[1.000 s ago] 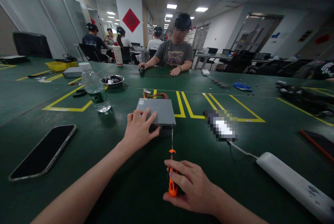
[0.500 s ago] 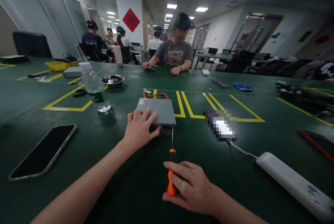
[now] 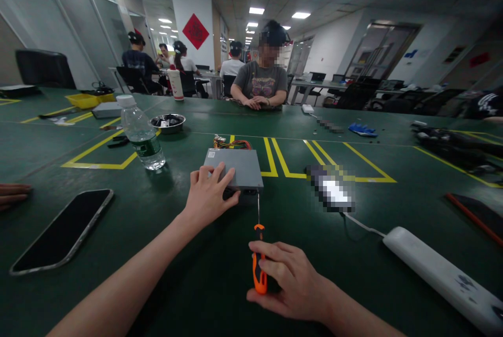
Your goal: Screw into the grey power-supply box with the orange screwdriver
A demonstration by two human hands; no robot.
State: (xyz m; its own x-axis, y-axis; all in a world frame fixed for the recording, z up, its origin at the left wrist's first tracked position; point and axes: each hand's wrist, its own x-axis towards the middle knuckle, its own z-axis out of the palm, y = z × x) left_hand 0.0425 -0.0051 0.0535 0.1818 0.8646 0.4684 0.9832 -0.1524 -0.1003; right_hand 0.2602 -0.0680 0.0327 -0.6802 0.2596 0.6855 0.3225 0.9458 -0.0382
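A grey metal computer power supply (image 3: 247, 163) lies on the green table, with bundled coloured wires (image 3: 231, 142) at its far side. My left hand (image 3: 210, 187) grips its left part, fingers spread over the top and thumb against the near face. In my right hand (image 3: 285, 279) is an orange and black screwdriver (image 3: 259, 274), held by the handle between thumb and fingers. Its thin shaft points away from me, and the tip meets the near face at the right corner. Whether a screw sits under the tip is too small to tell.
A phone (image 3: 63, 229) and a water bottle (image 3: 143, 138) stand left, near a metal bowl (image 3: 168, 123). To the right are a blurred-out lit device (image 3: 332, 190) and a white power strip (image 3: 440, 274). Another person's hand (image 3: 13, 195) shows at the left edge; a co-worker (image 3: 261, 80) sits opposite.
The screwdriver handle has turned in my right hand, its tip staying at the same corner. The co-worker opposite has brought both hands together. Another person's hand has appeared at the left edge.
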